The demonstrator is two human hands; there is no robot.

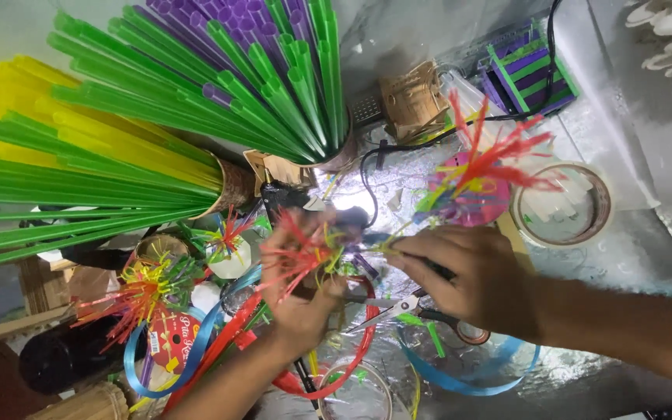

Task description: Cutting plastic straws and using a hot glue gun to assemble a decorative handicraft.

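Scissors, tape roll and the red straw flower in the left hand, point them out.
scissors (398, 306), head view, on the blades' pivot.
tape roll (602, 204), head view, right rim.
red straw flower (299, 253), head view, red strands.

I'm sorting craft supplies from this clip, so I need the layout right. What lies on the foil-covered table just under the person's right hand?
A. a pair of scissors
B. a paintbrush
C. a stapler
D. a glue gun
A: a pair of scissors lies on the foil-covered table, its blades pointing toward the left hand and its handle tucked beneath the right hand.
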